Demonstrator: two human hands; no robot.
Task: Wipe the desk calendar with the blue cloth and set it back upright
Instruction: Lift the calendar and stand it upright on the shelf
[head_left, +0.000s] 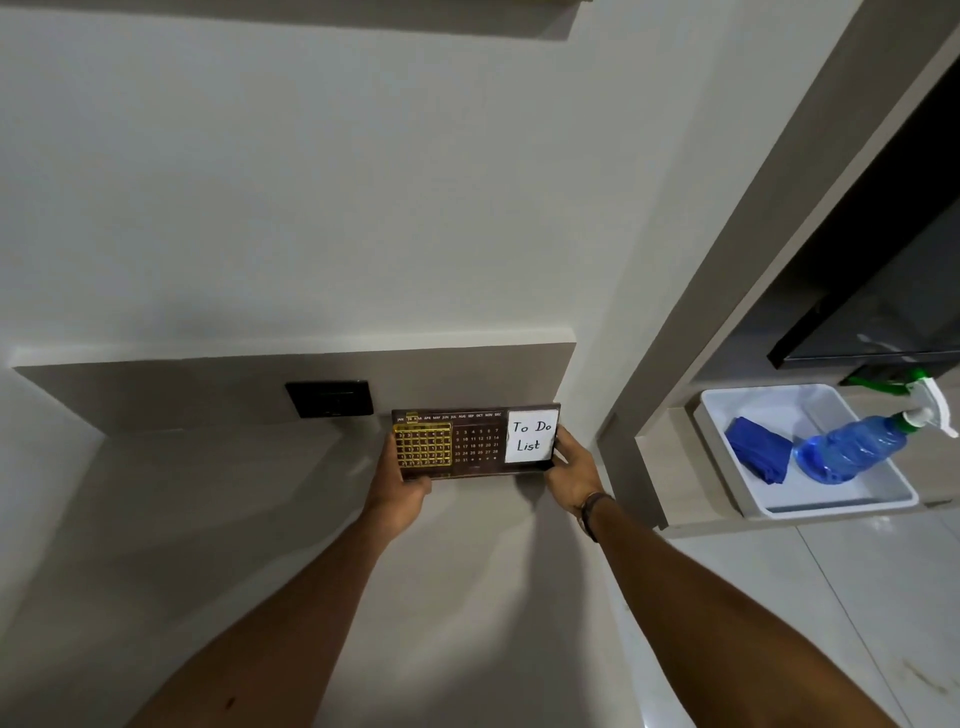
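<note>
Beige desk (260, 519) by wall | both grips, left hand (402, 491), right hand (571, 470), clasp calendar (475, 441) ends

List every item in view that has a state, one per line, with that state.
Desk calendar: upright, gripped at both ends.
Left hand: holding the calendar's left end.
Right hand: holding its right end.
Blue cloth: bunched in the tray, untouched.
Spray bottle: leaning in the tray.

One calendar (475, 441); one cloth (758, 457); one spray bottle (857, 449); one tray (831, 506); two hands.
</note>
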